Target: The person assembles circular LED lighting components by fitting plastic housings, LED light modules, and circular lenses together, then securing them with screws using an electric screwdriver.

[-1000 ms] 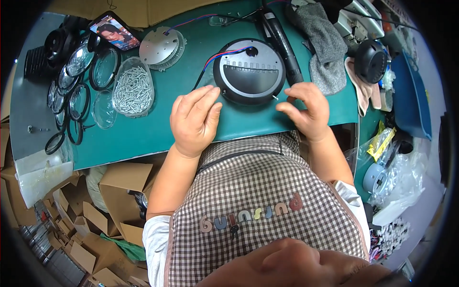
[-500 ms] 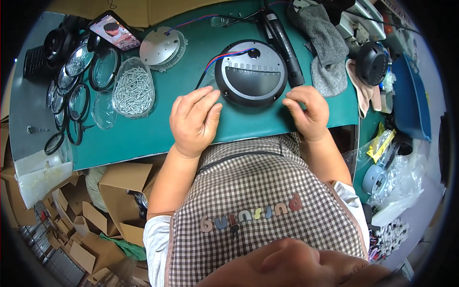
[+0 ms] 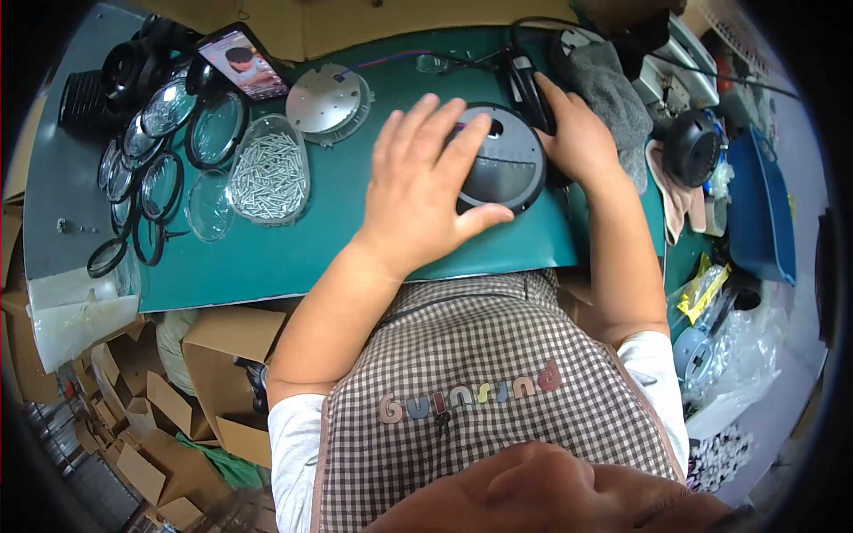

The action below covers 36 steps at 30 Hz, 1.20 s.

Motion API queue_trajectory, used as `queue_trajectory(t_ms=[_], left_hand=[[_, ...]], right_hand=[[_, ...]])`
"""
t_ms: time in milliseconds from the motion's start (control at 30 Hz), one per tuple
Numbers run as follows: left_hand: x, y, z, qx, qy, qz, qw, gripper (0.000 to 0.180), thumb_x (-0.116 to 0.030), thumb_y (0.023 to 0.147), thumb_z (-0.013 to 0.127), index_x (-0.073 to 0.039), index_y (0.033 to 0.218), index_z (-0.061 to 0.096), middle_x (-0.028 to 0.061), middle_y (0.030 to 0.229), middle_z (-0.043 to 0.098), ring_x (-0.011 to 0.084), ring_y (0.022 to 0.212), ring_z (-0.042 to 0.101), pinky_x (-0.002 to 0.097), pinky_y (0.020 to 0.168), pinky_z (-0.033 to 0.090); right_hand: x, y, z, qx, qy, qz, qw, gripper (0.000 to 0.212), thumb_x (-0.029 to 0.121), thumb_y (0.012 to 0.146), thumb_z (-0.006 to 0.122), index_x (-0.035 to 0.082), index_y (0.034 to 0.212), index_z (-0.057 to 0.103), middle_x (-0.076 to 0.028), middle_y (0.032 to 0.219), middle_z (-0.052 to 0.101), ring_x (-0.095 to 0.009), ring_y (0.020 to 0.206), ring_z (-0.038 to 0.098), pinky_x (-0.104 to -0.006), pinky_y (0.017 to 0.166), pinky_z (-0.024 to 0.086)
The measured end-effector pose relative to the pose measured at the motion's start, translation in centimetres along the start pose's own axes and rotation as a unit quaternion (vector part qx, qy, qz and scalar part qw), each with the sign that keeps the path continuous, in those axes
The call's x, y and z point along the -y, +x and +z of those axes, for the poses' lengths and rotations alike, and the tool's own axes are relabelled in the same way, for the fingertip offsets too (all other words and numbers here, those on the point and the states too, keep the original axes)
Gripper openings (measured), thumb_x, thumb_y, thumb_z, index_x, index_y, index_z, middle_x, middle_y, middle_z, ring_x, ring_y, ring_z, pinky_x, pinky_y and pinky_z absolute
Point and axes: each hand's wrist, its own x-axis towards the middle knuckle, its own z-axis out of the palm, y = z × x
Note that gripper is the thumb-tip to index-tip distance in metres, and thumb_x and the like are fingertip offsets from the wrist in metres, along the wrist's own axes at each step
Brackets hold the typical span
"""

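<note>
A round black housing (image 3: 511, 178) with a dark, slotted centre rests on the green work surface in front of me. My left hand (image 3: 413, 191) spreads its fingers across the housing's left side, covering that part and most of its wires. To the right, my right hand (image 3: 582, 138) is closed around a black cylindrical power screwdriver (image 3: 526, 89) with a cord at its far end. The tool's near end is hidden by that hand. Left of the housing, a clear tub (image 3: 305, 182) holds many silver screws.
A silver metal disc (image 3: 324, 99) on a clear base lies behind the tub. Black-rimmed clear lenses (image 3: 216, 129) and a phone (image 3: 244, 67) are at far left. A grey cloth (image 3: 613, 89), another black round part (image 3: 691, 147) and a blue bin (image 3: 762, 209) stand right.
My left hand has moved right and forward onto the housing. My right hand has reached forward and closed on the screwdriver. The view has shifted slightly.
</note>
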Motion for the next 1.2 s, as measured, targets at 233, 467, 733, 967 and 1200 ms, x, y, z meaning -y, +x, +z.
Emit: queue_trajectory(t_ms=[233,467,733,967,1200], left_hand=[[0.2,-0.9,2.0,0.030,-0.130,0.046,0.990,0.061,-0.037,0.072,0.080,-0.002,0.119,0.063,0.0147,0.120,0.064,0.0353,0.112,0.061,0.0454,0.095,0.051],[0.0,-1.6,2.9,0.035,-0.103,0.055,0.993,0.063,-0.039,0.070,0.079,-0.005,0.121,0.062,0.0142,0.129,0.058,0.0341,0.122,0.055,0.0492,0.104,0.045],[0.1,-1.0,3.3,0.034,-0.129,0.048,0.990,0.062,-0.039,0.068,0.080,-0.003,0.116,0.065,0.0154,0.128,0.060,0.0363,0.123,0.054,0.0508,0.101,0.045],[0.3,-1.5,3.7,0.045,-0.129,0.050,0.989,0.062,-0.044,0.072,0.075,-0.007,0.119,0.062,0.0167,0.131,0.058,0.0346,0.125,0.052,0.0484,0.107,0.039],[0.4,-1.8,4.1,0.053,-0.148,0.045,0.987,0.064,-0.043,0.072,0.076,-0.007,0.123,0.060,0.0158,0.131,0.058,0.0342,0.126,0.051,0.0488,0.108,0.038]], right_hand=[[-2.4,1.9,-0.7,-0.117,0.236,-0.003,0.965,0.077,0.018,0.074,0.067,0.004,0.145,0.042,-0.020,0.112,0.066,-0.033,0.096,0.066,-0.0378,0.087,0.052],[6.2,2.7,-8.3,-0.234,0.716,-0.161,0.637,0.053,0.021,0.083,0.074,-0.001,0.124,0.048,-0.010,0.091,0.059,-0.019,0.073,0.060,-0.0300,0.065,0.052],[9.7,6.1,-3.2,-0.072,0.744,-0.362,0.557,0.093,0.074,0.072,0.072,0.007,0.131,0.045,-0.010,0.091,0.059,-0.021,0.071,0.061,-0.0364,0.066,0.052],[11.3,5.1,-2.7,-0.059,0.725,-0.238,0.644,0.083,0.056,0.069,0.086,0.002,0.120,0.049,-0.013,0.080,0.059,-0.022,0.063,0.060,-0.0333,0.058,0.053],[11.8,4.9,-2.8,-0.033,0.728,-0.218,0.649,0.078,0.049,0.067,0.090,0.001,0.114,0.052,-0.012,0.075,0.059,-0.020,0.060,0.059,-0.0304,0.053,0.052]])
